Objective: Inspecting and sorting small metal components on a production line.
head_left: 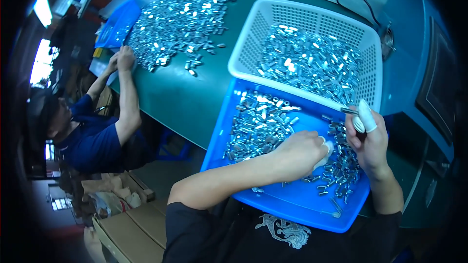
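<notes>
In front of me lies a blue plastic tray [297,214] with small shiny metal cylinders [261,122] spread in two heaps. My left hand [303,152] reaches into the tray between the heaps. Its fingers are bent and closed, white finger cots show at the tips, and whatever they pinch is hidden. Raised over the tray's right edge, my right hand [369,143] grips a small metal cylinder [348,111] between thumb and fingers, which wear white finger cots too. Below the hands, loose cylinders [336,178] lie in the tray's right part.
A white perforated basket [304,96] full of similar metal cylinders stands behind the tray. A blue machine [407,68] rises at the right. Across the green table [170,97], a co-worker [97,131] handles pieces near a large metal pile [180,19] and a blue scoop-like bin [117,24].
</notes>
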`<state>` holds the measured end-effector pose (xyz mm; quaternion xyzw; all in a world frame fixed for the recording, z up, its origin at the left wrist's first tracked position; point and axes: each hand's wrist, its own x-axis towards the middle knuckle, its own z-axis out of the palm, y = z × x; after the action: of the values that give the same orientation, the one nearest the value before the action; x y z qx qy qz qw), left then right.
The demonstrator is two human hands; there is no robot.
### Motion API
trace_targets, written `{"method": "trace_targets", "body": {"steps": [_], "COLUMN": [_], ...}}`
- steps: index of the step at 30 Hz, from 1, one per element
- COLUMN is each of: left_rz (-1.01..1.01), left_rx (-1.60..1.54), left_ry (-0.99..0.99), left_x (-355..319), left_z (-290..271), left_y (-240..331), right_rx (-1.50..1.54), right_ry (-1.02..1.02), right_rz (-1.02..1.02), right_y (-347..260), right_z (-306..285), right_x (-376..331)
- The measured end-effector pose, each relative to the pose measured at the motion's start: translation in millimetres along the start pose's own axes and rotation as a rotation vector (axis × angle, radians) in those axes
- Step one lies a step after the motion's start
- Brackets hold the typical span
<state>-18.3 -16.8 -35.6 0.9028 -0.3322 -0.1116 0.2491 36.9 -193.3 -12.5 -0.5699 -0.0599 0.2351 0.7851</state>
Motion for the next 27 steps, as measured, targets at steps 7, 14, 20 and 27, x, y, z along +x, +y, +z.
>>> {"method": "trace_targets", "body": {"steps": [7, 14, 20, 27], "left_rz": [-0.143, 0.014, -0.111, -0.055], "left_rx": [-0.602, -0.707, -0.772, -0.777], "left_ry": [0.693, 0.72, 0.78, 0.68], "left_x": [-2.2, 1.1, -2.7, -7.8], "left_z": [-42.7, -37.6, -43.4, -48.0], "left_y": [-8.2, -0.9, -3.4, -0.1], "right_rx": [-0.245, -0.371, -0.289, -0.367], "right_ry": [0.045, 0.01, 0.092, -0.026], "right_rz": [-0.076, -0.11, -0.13, -0.14], "right_y": [0.1, 5.3, 6.0, 7.5], "right_z": [6.7, 3.8, 5.0, 3.7], "right_x": [-1.8, -7.4, -3.5, -5.7]}}
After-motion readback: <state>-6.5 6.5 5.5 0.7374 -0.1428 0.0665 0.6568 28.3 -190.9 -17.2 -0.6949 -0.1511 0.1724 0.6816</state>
